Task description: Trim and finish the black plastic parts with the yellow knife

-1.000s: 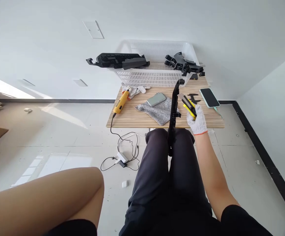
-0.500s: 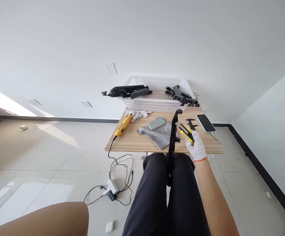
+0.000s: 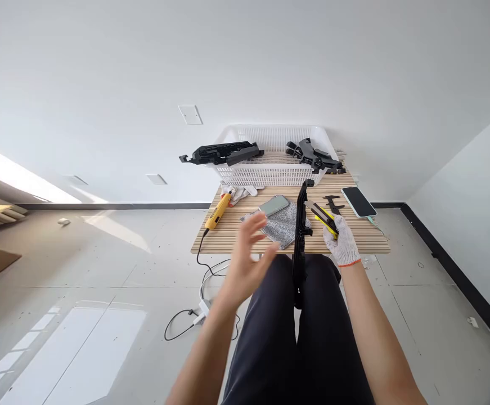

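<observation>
In the head view, my right hand [image 3: 342,243], in a white knit glove, is shut on a yellow and black utility knife [image 3: 323,217] with its blade pointing up and left. A long black plastic part [image 3: 300,239] stands upright between my knees, leaning on the table edge just left of the knife. My bare left hand [image 3: 248,261] is in the air left of that part, fingers apart and slightly blurred, holding nothing. Behind it a grey cloth [image 3: 284,229] lies on the table with a grey-green phone [image 3: 274,205] on top.
A white basket [image 3: 265,175] at the back of the wooden table [image 3: 240,239] carries several black plastic parts [image 3: 314,156]. A yellow corded tool [image 3: 218,211], a white glove [image 3: 247,192], black calipers [image 3: 333,205] and a charging phone [image 3: 358,201] lie around. Cables and a power strip [image 3: 205,308] are on the floor.
My left hand has come in from the lower left toward the black plastic part. My right hand still holds the knife. The view has shifted slightly.
</observation>
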`<action>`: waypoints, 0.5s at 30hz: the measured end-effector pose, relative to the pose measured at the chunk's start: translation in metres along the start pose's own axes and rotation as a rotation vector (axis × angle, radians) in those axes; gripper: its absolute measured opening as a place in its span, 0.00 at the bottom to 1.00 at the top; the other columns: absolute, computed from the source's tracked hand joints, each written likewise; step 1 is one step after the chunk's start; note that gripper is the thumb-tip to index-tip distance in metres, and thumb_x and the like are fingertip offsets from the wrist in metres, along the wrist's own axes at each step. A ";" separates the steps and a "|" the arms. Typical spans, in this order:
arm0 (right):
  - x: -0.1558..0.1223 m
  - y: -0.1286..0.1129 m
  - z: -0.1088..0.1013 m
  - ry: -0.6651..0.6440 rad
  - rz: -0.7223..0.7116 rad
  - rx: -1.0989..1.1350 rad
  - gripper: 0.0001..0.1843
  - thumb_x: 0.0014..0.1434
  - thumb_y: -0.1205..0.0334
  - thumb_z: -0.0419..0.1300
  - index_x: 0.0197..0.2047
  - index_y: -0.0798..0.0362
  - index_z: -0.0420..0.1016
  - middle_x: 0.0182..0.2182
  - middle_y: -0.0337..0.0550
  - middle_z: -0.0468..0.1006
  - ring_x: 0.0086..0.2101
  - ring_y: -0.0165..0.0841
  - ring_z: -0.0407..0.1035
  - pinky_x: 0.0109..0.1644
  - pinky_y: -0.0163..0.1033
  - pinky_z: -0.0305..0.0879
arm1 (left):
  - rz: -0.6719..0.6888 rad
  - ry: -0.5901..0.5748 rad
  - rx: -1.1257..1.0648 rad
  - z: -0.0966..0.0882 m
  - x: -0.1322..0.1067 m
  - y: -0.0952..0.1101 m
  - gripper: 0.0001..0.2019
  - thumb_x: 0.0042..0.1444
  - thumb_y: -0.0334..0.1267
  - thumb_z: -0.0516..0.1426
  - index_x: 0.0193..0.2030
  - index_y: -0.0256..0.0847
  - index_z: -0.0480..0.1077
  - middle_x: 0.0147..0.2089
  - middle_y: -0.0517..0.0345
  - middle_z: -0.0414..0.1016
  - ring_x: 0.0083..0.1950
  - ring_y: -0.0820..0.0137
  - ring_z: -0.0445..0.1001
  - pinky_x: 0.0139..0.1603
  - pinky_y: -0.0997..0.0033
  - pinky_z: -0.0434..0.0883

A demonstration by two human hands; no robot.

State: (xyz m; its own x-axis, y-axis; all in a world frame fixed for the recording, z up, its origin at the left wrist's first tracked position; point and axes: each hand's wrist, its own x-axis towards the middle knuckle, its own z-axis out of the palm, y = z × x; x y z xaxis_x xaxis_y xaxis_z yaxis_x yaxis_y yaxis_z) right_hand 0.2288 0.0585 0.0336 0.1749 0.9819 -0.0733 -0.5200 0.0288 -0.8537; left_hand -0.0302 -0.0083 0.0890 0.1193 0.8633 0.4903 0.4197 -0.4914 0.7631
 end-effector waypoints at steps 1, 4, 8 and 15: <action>-0.001 -0.001 0.000 -0.039 0.008 -0.025 0.30 0.51 0.34 0.74 0.43 0.49 0.80 0.14 0.26 0.60 0.14 0.21 0.47 0.15 0.29 0.43 | -0.064 -0.057 -0.064 0.013 -0.002 -0.006 0.30 0.67 0.46 0.63 0.73 0.49 0.61 0.73 0.42 0.68 0.68 0.57 0.76 0.62 0.53 0.80; -0.001 -0.001 0.001 -0.062 0.019 -0.074 0.32 0.53 0.30 0.71 0.44 0.50 0.79 0.13 0.26 0.58 0.13 0.21 0.43 0.14 0.30 0.38 | -0.270 -0.270 -0.245 0.058 -0.006 -0.020 0.38 0.61 0.45 0.68 0.74 0.46 0.58 0.72 0.39 0.69 0.69 0.51 0.76 0.67 0.46 0.77; 0.001 0.000 0.001 -0.036 0.030 -0.069 0.33 0.51 0.29 0.72 0.45 0.50 0.78 0.14 0.26 0.59 0.13 0.22 0.44 0.14 0.31 0.38 | -0.383 -0.298 -0.250 0.090 0.001 -0.036 0.16 0.68 0.41 0.60 0.60 0.45 0.70 0.58 0.46 0.82 0.57 0.55 0.82 0.60 0.48 0.78; 0.003 0.005 0.000 0.045 -0.004 0.024 0.32 0.45 0.31 0.77 0.34 0.48 0.72 0.16 0.27 0.61 0.15 0.22 0.50 0.13 0.29 0.45 | -0.352 -0.293 -0.463 0.087 0.009 -0.056 0.12 0.69 0.43 0.59 0.56 0.45 0.72 0.56 0.50 0.84 0.59 0.59 0.82 0.63 0.56 0.77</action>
State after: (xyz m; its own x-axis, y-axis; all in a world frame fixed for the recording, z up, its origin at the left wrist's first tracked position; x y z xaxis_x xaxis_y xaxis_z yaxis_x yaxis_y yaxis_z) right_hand 0.2267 0.0618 0.0293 0.2144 0.9723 -0.0934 -0.5392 0.0381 -0.8413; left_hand 0.0255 0.0373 0.0144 0.3136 0.9450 0.0925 0.0553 -0.1154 0.9918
